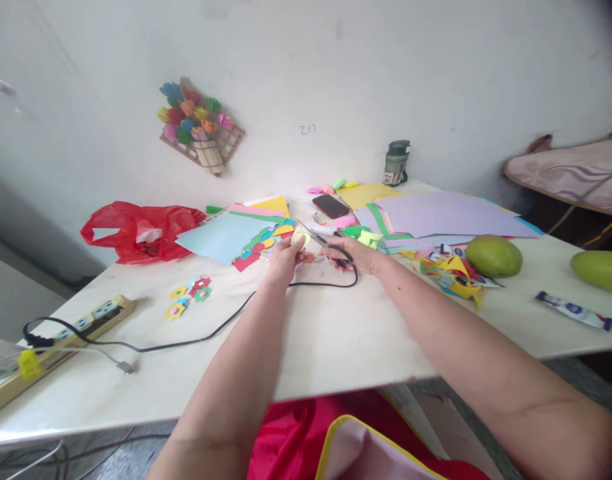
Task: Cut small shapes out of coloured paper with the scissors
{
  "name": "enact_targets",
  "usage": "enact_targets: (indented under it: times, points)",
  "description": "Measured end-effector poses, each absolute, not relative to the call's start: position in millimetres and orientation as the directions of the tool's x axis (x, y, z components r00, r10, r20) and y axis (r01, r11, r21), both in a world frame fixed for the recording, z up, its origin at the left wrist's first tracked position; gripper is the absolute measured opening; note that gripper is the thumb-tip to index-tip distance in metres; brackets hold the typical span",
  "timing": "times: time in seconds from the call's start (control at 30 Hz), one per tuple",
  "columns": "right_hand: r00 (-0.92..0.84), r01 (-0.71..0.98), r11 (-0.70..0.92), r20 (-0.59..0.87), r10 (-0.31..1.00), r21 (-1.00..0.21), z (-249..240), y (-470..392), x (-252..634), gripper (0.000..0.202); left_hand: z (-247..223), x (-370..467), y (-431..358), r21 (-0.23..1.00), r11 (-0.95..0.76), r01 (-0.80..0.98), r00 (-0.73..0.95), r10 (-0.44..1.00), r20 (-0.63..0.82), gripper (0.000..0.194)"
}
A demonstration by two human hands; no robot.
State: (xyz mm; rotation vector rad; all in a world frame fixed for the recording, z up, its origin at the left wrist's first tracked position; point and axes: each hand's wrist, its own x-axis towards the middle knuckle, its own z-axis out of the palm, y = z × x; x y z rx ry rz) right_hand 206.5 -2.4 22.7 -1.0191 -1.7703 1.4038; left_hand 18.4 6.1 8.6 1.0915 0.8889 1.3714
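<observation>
Between the fingers of my left hand (285,259) is a small pale yellow paper piece (301,240). My right hand (353,256) grips the scissors (313,233), whose blades point left and up at the pale yellow piece. Just behind my left hand lie coloured paper scraps (260,247) on a light blue sheet (221,233). A black cable (316,285) loops past both hands. On the left part of the table (346,347) are several small paper flowers (202,289).
A red plastic bag (159,230) and a power strip (86,327) lie left. Behind are a phone (331,206) and a flask (397,163). Rightward are a lilac sheet (441,212), yellow scraps (456,270), a green fruit (493,256), another fruit (601,270) and a tube (573,311).
</observation>
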Motion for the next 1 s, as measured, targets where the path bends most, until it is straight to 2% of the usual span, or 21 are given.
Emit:
enact_targets:
  times: [0.4,1.0]
  points:
    - [-0.464,0.218,0.158,0.040,0.885,-0.963,20.2,1.5,207.5,0.036,9.7,17.7,2.7,0.972,-0.090,-0.217,0.176,0.976,0.130,0.046]
    - [-0.474,0.212,0.142,0.026,0.880,-0.967,14.7,8.2,212.4,0.034,11.7,12.5,2.0,0.973,-0.019,-0.229,0.303,0.949,0.089,0.042]
